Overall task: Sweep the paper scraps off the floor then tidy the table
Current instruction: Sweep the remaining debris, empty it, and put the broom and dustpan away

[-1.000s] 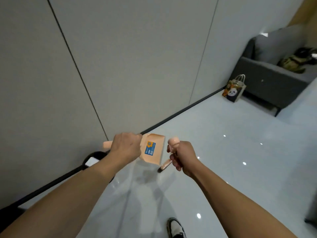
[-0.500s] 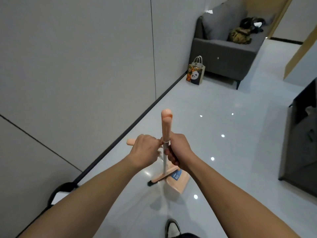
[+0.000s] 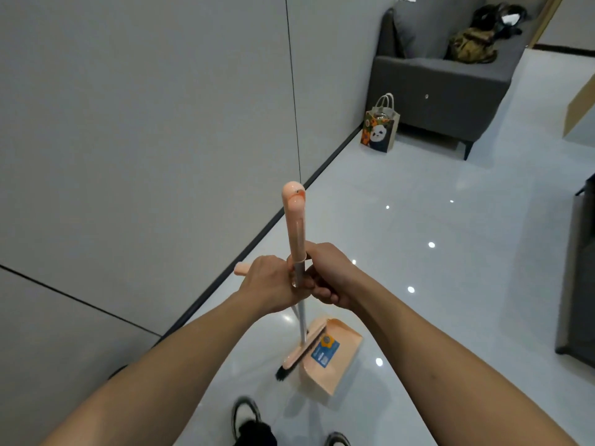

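Peach plastic broom (image 3: 295, 226) is held upright before the body, its grey shaft gripped by the right hand (image 3: 331, 278), fingers (image 3: 322, 289) curled round it. Left hand (image 3: 269, 284) is closed on the dustpan handle (image 3: 241, 268); its fingers cannot be seen from behind. Black bristles (image 3: 283, 374) are seen just beside the peach dustpan (image 3: 331, 355), above the glossy white floor (image 3: 418, 284). No paper scraps can be made out. A panda bag (image 3: 380, 128) stands by the grey sofa (image 3: 441, 82).
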`<act>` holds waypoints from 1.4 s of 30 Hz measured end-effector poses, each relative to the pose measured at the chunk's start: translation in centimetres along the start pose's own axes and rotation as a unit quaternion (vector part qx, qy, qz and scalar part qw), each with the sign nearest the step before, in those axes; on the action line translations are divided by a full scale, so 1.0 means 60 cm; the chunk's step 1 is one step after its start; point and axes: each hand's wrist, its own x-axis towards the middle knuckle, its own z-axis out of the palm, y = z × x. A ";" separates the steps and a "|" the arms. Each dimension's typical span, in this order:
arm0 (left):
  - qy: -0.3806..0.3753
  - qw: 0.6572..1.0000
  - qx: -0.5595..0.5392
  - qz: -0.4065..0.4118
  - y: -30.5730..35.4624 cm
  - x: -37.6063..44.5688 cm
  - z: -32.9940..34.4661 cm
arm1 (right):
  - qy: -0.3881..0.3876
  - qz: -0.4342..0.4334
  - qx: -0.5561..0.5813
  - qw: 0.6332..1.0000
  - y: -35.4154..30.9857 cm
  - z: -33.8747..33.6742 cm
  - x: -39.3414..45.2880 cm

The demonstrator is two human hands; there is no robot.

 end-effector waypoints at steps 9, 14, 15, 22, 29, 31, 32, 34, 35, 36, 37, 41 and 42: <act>-0.048 0.995 -0.068 -0.053 -0.190 0.104 -0.027 | -0.008 0.044 -0.015 0.999 -0.068 0.121 0.191; -0.053 0.989 -0.119 -0.070 -0.319 0.161 -0.062 | 0.000 0.071 -0.008 0.997 -0.126 0.202 0.299; -0.052 0.990 -0.114 -0.058 -0.342 0.174 -0.069 | 0.000 0.074 -0.010 0.997 -0.137 0.216 0.320; -0.085 0.995 -0.042 0.013 -0.545 0.256 -0.068 | 0.034 0.069 0.056 0.995 -0.186 0.289 0.424; -0.029 0.992 -0.124 -0.024 -0.703 0.297 -0.022 | 0.081 0.125 0.054 0.987 -0.148 0.309 0.495; -0.033 0.990 -0.131 -0.029 -0.733 0.312 -0.013 | 0.080 0.138 0.044 0.986 -0.133 0.324 0.510; -0.040 0.991 -0.127 -0.026 -0.748 0.316 -0.011 | 0.077 0.142 0.035 0.986 -0.125 0.331 0.515; -0.045 0.994 -0.098 -0.003 -0.773 0.324 -0.011 | 0.063 0.145 0.016 0.987 -0.115 0.341 0.524; -0.063 0.994 -0.085 0.010 -0.782 0.329 -0.016 | 0.060 0.147 0.010 0.987 -0.112 0.344 0.529; -0.079 0.993 -0.081 0.013 -0.791 0.332 -0.020 | 0.061 0.149 0.006 0.987 -0.109 0.346 0.533; -0.086 0.992 -0.088 0.012 -0.798 0.333 -0.025 | 0.065 0.153 0.002 0.986 -0.106 0.347 0.538; 0.039 0.967 -0.214 -0.129 -0.810 0.297 -0.011 | 0.073 0.164 -0.014 0.984 -0.087 0.350 0.552; 0.077 0.943 -0.259 -0.194 -0.810 0.281 -0.007 | 0.072 0.168 -0.017 0.983 -0.081 0.353 0.554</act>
